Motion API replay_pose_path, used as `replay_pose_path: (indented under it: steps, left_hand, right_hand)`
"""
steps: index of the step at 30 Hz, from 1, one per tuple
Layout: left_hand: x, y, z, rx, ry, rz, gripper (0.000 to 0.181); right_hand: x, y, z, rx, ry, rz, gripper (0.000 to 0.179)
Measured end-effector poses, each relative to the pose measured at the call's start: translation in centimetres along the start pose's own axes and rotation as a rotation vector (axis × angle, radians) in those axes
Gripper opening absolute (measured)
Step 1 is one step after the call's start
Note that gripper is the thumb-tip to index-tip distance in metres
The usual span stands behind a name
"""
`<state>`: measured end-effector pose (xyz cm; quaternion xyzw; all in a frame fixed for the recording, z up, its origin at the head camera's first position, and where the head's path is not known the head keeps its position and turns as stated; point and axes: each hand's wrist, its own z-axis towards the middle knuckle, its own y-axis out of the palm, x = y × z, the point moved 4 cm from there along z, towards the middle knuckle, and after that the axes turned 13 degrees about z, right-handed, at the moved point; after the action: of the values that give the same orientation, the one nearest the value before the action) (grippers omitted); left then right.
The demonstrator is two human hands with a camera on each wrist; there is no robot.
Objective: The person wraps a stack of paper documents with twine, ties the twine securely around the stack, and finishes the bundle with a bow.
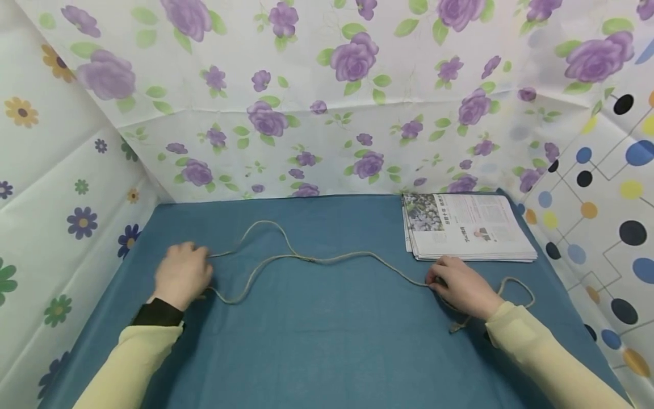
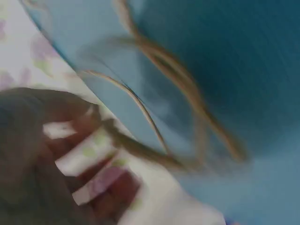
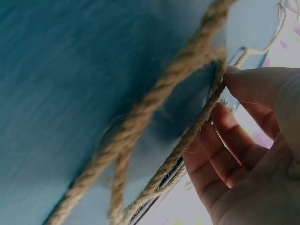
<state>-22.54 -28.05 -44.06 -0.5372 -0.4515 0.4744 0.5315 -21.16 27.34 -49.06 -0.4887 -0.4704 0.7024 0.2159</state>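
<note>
A thin tan twine rope (image 1: 352, 255) lies across the blue cloth between the two hands. Near its middle, two strands meet, and a loop and a lower curve run from there to the left hand (image 1: 184, 274). The left wrist view is blurred, but the left thumb and a finger pinch the rope (image 2: 140, 149) there. At the right, the right hand (image 1: 462, 286) pinches the rope (image 3: 199, 123) between thumb and index finger, other fingers loosely bent. Past that hand, a loose loop and a frayed, knotted end rest on the cloth.
A folded newspaper stack (image 1: 490, 227) lies at the back right, just beyond the right hand. The blue cloth (image 1: 317, 352) covers the table. Flower-patterned sheets (image 1: 306, 130) stand behind and to the left, a dotted sheet (image 1: 603, 227) to the right.
</note>
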Motion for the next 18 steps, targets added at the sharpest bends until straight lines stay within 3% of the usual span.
replay_pose_path:
  steps: [2, 4, 7, 11, 14, 18]
  left_hand:
    - [2.8, 0.2, 0.4, 0.027, 0.155, -0.035, 0.042]
    - [5.4, 0.6, 0.9, -0.028, 0.29, -0.086, 0.054]
    - [8.1, 1.3, 1.8, -0.062, 0.414, -0.063, 0.061]
    - [10.8, 1.9, 3.9, -0.041, 0.511, -0.007, 0.061]
    - [12.2, 2.5, 4.9, -0.042, 0.546, 0.015, 0.056]
    - [12.0, 3.2, 4.9, 0.029, 0.52, 0.041, 0.041]
  right_hand:
    - [-0.3, -0.1, 0.0, 0.004, -0.043, -0.004, 0.016]
    - [-0.6, -0.1, -0.1, 0.005, -0.081, -0.011, 0.018]
    - [-0.9, 0.0, -0.2, -0.009, -0.119, -0.023, 0.02]
    - [-0.9, 0.1, -0.4, -0.018, -0.146, -0.029, 0.021]
    - [-0.9, 0.2, -0.3, -0.015, -0.142, -0.016, 0.02]
    - [-0.7, 0.2, -0.4, -0.006, -0.108, 0.005, 0.017]
